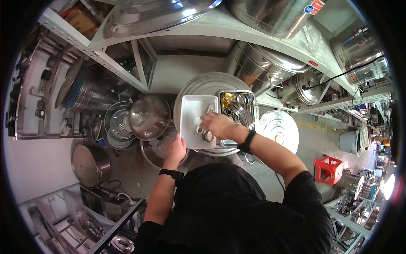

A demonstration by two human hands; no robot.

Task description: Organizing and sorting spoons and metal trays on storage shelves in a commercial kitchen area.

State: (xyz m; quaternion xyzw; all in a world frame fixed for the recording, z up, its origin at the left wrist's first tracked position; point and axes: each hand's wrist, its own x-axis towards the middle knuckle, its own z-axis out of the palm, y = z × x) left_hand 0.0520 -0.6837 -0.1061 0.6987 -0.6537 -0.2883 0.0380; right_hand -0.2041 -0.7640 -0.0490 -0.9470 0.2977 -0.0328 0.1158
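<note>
A white rectangular tray [194, 109] lies in front of me on a large round metal lid [203, 83]. My left hand [175, 148] is at the tray's lower left edge; its fingertips are partly hidden, so its grip cannot be told. Over the tray's right side, my right hand [215, 125] reaches in with bent fingers, close to small round metal pieces [207, 136]. Whether it holds one cannot be told. Right beside the white tray stands a metal tray [230, 91] filled with metal utensils [238, 112], seemingly ladles or spoons, and some gold-coloured pieces.
Metal bowls [149, 117] and basins stand to the left, near a large pot [85, 165]. On the right are a round metal lid [288, 136] and a red plastic stool [328, 170]. A white shelf [203, 30] bearing large metalware crosses above.
</note>
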